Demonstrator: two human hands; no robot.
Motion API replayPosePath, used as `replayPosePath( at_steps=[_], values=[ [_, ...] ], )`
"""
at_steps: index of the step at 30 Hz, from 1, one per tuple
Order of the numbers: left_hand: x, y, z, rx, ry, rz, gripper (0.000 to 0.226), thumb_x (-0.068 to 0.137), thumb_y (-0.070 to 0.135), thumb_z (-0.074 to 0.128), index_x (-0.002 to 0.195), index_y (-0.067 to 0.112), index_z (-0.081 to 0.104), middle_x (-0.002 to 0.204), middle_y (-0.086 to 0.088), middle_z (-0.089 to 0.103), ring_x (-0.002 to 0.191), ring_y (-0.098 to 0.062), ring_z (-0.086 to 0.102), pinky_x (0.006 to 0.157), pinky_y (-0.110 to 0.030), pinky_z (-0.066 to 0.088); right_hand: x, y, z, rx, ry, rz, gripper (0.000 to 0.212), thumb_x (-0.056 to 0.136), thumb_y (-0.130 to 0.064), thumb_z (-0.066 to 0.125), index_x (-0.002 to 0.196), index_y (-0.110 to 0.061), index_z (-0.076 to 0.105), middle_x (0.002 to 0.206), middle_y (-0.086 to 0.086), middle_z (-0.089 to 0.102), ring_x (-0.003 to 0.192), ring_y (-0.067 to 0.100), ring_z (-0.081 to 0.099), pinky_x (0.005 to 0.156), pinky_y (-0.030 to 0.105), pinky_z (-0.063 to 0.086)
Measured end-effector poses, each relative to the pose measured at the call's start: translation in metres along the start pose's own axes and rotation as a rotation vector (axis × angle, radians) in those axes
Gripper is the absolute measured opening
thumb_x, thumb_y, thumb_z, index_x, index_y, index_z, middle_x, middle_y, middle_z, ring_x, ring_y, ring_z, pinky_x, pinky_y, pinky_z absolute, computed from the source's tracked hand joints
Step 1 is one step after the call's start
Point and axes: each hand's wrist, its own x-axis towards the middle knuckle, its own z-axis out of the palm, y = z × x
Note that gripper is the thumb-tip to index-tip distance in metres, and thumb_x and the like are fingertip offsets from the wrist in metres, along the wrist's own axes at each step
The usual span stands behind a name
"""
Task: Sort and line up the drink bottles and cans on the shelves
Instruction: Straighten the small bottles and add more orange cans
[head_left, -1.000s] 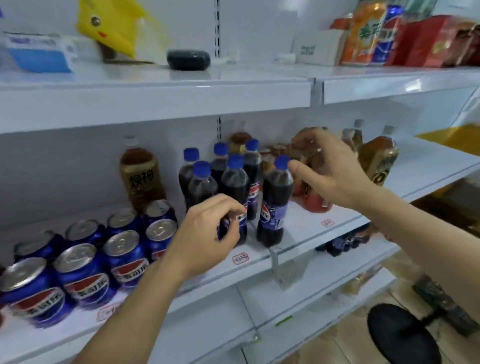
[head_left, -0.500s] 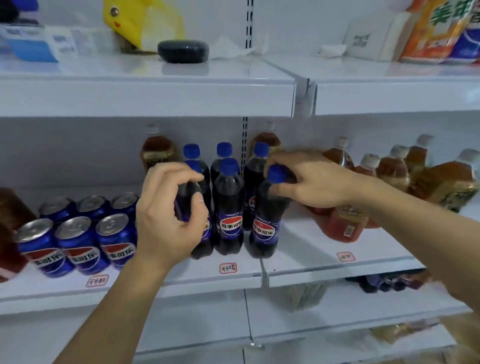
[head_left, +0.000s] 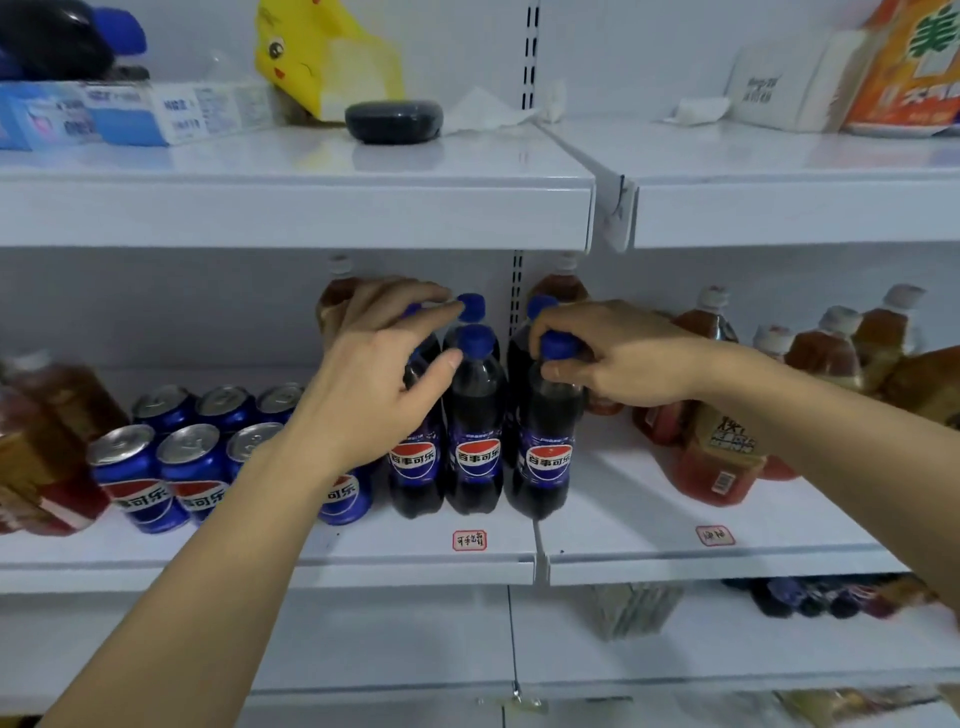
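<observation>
Several dark Pepsi bottles with blue caps stand in a tight cluster on the middle shelf (head_left: 644, 551). My left hand (head_left: 379, 379) curls round the neck of the left front bottle (head_left: 413, 462), its thumb against the middle front bottle (head_left: 477, 415). My right hand (head_left: 618, 358) pinches the blue cap of the right front bottle (head_left: 548, 460). Blue Pepsi cans (head_left: 132, 475) stand in rows to the left, partly hidden behind my left forearm. Brown tea bottles (head_left: 719, 457) stand to the right, one leaning.
More tea bottles (head_left: 47, 415) crowd the shelf's far left. The upper shelf (head_left: 311, 208) holds a yellow bag (head_left: 322, 62), a dark oval object (head_left: 395, 120), boxes and an orange pack (head_left: 909, 67). Dark bottles (head_left: 810, 597) lie on the lower shelf at right.
My left hand has climbed from the body of the left front bottle to its neck. My right hand stays on the right front bottle's cap. The view has moved closer.
</observation>
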Motion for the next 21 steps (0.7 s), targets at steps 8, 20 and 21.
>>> replayPosePath(
  at_steps=[8,20,21],
  values=[
    [0.033,0.013,-0.007,0.184,-0.240,0.111,0.051,0.096,0.057,0.045,0.131,0.027,0.066,0.122,0.006,0.068,0.111,-0.022,0.060,0.094,-0.051,0.050,0.004,-0.003,0.000,0.011,-0.058,-0.050,0.014,0.100,-0.024,0.061,0.113,-0.028,0.057,0.108,-0.005,0.060,0.097,0.014,0.053,0.086,0.034,0.045],
    [0.053,0.019,-0.006,0.246,-0.327,-0.025,0.041,0.093,0.055,0.064,0.127,0.031,0.069,0.111,0.000,0.073,0.097,-0.024,0.064,0.085,-0.040,0.054,0.004,0.001,0.003,0.042,-0.009,0.000,0.022,0.100,-0.031,0.062,0.122,-0.028,0.057,0.113,-0.004,0.060,0.100,0.015,0.055,0.075,0.009,0.038],
    [0.054,0.019,-0.006,0.235,-0.327,-0.037,0.040,0.093,0.053,0.066,0.126,0.031,0.070,0.109,0.000,0.074,0.097,-0.024,0.065,0.085,-0.039,0.054,0.004,0.001,0.004,0.043,-0.001,0.001,0.023,0.100,-0.031,0.062,0.122,-0.027,0.057,0.114,-0.004,0.060,0.100,0.015,0.055,0.075,0.010,0.038]
  ],
)
